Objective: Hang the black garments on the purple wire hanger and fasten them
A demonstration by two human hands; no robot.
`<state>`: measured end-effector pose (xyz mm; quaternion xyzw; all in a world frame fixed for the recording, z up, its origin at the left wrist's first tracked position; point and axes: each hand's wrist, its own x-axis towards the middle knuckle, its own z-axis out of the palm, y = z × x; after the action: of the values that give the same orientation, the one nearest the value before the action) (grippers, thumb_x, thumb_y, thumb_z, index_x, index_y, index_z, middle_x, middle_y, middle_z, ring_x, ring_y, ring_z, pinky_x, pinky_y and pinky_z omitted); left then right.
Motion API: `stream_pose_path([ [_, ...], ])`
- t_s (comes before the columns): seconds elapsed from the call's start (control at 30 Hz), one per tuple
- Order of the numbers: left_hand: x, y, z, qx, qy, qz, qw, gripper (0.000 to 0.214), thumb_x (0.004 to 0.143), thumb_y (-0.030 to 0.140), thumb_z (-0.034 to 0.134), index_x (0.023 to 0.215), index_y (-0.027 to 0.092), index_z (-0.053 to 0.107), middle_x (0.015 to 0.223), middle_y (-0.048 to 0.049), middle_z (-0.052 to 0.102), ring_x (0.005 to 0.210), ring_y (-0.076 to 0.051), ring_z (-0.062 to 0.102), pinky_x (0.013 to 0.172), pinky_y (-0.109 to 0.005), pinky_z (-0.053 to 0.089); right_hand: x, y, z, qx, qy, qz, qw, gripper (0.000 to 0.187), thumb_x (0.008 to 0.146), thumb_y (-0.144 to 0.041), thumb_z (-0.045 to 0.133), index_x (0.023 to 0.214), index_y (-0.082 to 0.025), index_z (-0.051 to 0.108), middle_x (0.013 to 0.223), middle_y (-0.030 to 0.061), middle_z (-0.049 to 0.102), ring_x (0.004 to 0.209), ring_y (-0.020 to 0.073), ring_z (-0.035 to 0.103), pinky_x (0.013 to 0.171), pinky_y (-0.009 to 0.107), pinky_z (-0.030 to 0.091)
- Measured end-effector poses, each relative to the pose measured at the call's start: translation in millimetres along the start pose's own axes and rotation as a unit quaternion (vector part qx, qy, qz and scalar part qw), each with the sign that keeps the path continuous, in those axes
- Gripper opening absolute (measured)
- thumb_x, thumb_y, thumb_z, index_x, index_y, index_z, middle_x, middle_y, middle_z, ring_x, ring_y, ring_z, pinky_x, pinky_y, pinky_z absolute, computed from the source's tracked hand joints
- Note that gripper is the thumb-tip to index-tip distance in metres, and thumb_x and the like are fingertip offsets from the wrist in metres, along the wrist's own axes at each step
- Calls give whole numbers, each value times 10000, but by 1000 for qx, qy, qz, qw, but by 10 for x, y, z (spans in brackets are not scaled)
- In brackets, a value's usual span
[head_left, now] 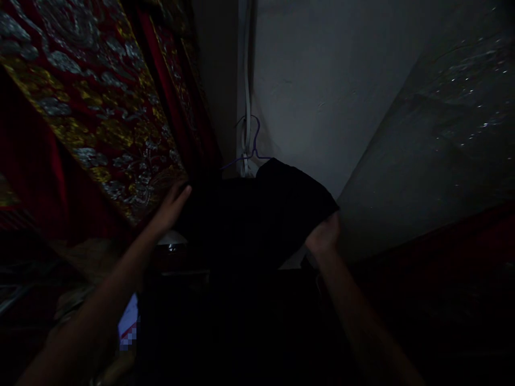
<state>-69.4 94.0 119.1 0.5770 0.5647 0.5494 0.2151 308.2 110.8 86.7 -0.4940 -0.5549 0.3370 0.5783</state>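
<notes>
A black short-sleeved shirt [249,220] hangs on a thin purple wire hanger [255,145], whose hook is near a white cord against the wall. My left hand [172,208] is at the end of the left sleeve, thumb showing in front and the fingers partly lost in the dark cloth. At the right sleeve, my right hand [325,236] is closed on the hem, and its fingertips are hidden by the fabric. The shirt's lower part fades into darkness.
Red cloth with gold and silver embroidery [108,107] covers the left side. A white cord [247,64] runs down the pale wall [322,80]. Shiny clear plastic sheeting [442,139] hangs at right. A white and red item [129,321] lies low at left.
</notes>
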Motion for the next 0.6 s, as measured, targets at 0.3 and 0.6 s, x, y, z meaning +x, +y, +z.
stream_pose_path([
  [0.3,-1952,-1620,1240,-141,-85,-335,928,1166,335,202,945,1411,172,498,1513,-205,484,1456,-411,390,1210,-498,304,138,-556,-243,77,-212,-7,974,502,831,-651,663,1108,-239,736,916,45,766,844,213,721,740,309,573],
  [0.6,-1863,-1028,1303,-255,18,-386,886,274,676,308,739,937,250,680,1079,-76,749,1203,-327,652,1027,-440,517,-153,-945,41,18,-152,-36,988,246,742,-277,565,921,-231,728,660,-16,625,598,172,554,561,293,448],
])
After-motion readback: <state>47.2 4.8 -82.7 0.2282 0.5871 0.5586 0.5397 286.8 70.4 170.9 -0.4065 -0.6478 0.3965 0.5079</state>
